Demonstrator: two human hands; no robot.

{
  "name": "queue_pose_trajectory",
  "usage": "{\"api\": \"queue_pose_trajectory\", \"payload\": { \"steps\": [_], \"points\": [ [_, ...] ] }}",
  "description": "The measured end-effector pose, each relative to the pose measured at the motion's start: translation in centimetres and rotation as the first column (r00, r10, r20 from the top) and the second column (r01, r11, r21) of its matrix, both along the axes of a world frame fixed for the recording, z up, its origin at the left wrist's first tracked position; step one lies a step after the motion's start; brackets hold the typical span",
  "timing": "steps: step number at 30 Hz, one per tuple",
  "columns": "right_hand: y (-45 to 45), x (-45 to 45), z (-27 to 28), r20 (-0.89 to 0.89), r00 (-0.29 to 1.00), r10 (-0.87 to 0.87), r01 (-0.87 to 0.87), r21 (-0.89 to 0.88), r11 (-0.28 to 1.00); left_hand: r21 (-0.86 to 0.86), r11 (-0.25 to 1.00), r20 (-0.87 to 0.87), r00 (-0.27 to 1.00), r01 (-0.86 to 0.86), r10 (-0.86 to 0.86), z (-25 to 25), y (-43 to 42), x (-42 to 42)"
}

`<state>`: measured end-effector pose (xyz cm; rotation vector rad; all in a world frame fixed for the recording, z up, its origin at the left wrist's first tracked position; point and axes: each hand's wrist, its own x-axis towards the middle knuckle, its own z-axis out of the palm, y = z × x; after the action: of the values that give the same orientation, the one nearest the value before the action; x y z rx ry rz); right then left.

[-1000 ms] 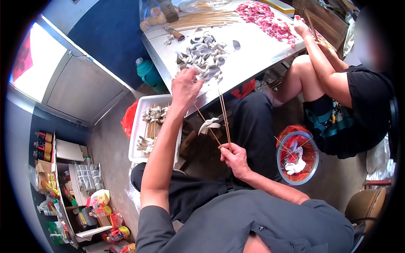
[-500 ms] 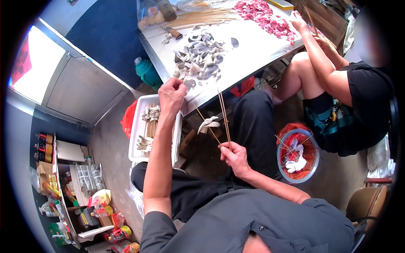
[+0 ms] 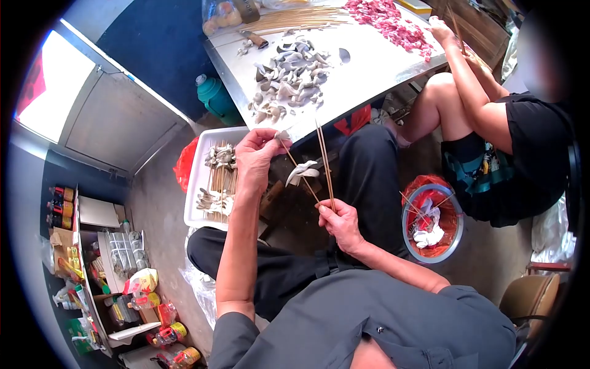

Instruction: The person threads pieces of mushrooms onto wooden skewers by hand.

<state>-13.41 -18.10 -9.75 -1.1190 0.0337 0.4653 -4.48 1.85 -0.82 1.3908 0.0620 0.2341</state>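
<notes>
My left hand (image 3: 258, 152) pinches a grey-white oyster mushroom piece (image 3: 282, 134) at the upper tip of a thin wooden skewer. Mushroom pieces (image 3: 302, 173) are threaded partway down that skewer. My right hand (image 3: 342, 225) grips the skewer's lower end, together with a few bare skewers (image 3: 325, 161) that point up toward the table edge. Past my hands, a loose pile of oyster mushrooms (image 3: 296, 74) lies on the white table (image 3: 362, 80). To the left of my left forearm, a white tray (image 3: 195, 178) holds several loaded mushroom skewers (image 3: 221, 155).
Pink chopped meat (image 3: 393, 24) and a bundle of bare skewers (image 3: 295, 19) lie farther back, near a wooden-handled knife (image 3: 255, 40). A person (image 3: 485, 123) sits at the right, holding skewers. A lined bin (image 3: 432, 224) stands on the floor; a teal jug (image 3: 216, 98) is beside the table.
My left hand has come back from the mushroom pile at the table edge to the skewer tip, bringing a mushroom piece. My right hand has stayed nearly still with the skewers.
</notes>
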Motion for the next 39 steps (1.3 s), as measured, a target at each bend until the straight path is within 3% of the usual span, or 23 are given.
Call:
{"api": "queue_pose_trajectory", "payload": {
  "steps": [7,14,16,17,19,23,25,26,29,30,32,34,36,39],
  "points": [
    [0.0,0.0,0.0,0.002,1.0,-0.014,0.014,-0.022,1.0,-0.005,0.999,0.066,0.997,-0.034,0.035,-0.2,-0.7,-0.6],
    [-0.2,0.1,-0.2,-0.015,0.999,-0.028,0.028,-0.031,0.999,0.245,0.968,0.046,0.998,-0.054,0.044,-0.5,-0.8,-1.9],
    [-0.2,0.1,-0.1,-0.018,1.0,-0.026,0.026,0.001,1.0,0.441,0.892,0.071,0.995,-0.1,0.077,-0.2,-0.8,-2.1],
    [-0.1,0.2,-0.1,-0.018,0.999,-0.028,0.028,0.003,1.0,0.443,0.891,0.071,0.995,-0.098,0.074,0.0,-0.9,-2.1],
    [-0.1,0.4,-0.1,0.006,0.999,-0.032,0.032,-0.002,0.999,0.541,0.818,0.204,0.974,-0.197,0.1,0.4,-1.3,-1.8],
    [-0.2,0.5,-0.1,0.006,1.0,-0.024,0.024,0.018,1.0,0.62,0.753,0.254,0.965,-0.22,0.072,0.4,-1.3,-1.5],
    [-0.3,0.6,0.0,-0.015,0.999,-0.029,0.03,0.037,0.999,0.717,0.696,0.073,0.993,0.011,-0.092,1.0,-1.5,-1.7],
    [-0.4,0.6,0.1,-0.015,0.999,-0.031,0.031,0.039,0.999,0.688,0.716,-0.012,0.988,0.118,-0.152,1.3,-1.9,-1.9],
    [-0.5,0.8,0.1,-0.041,0.997,-0.066,0.068,0.041,0.997,0.753,0.59,-0.147,0.948,0.292,-0.282,3.3,-2.0,-1.6],
    [-0.5,0.9,-0.1,-0.031,0.997,-0.066,0.068,0.049,0.996,0.716,0.626,-0.162,0.946,0.308,-0.281,2.7,-1.2,-0.9],
    [-0.4,1.0,-0.3,-0.018,0.997,-0.069,0.07,0.06,0.996,0.719,0.681,-0.039,0.986,0.139,-0.16,2.9,-0.3,1.3],
    [-0.3,1.0,-0.3,-0.02,0.998,-0.065,0.065,0.046,0.997,0.737,0.664,0.188,0.982,-0.125,-0.024,2.1,0.7,5.0],
    [-0.4,0.9,0.0,-0.027,0.998,-0.055,0.056,0.034,0.998,0.78,0.545,0.317,0.945,-0.307,0.079,2.9,0.7,7.8],
    [-0.4,0.8,0.1,-0.018,0.999,-0.049,0.049,0.017,0.999,0.839,0.469,0.294,0.955,-0.277,0.037,1.7,1.7,11.6]
  ]
}}
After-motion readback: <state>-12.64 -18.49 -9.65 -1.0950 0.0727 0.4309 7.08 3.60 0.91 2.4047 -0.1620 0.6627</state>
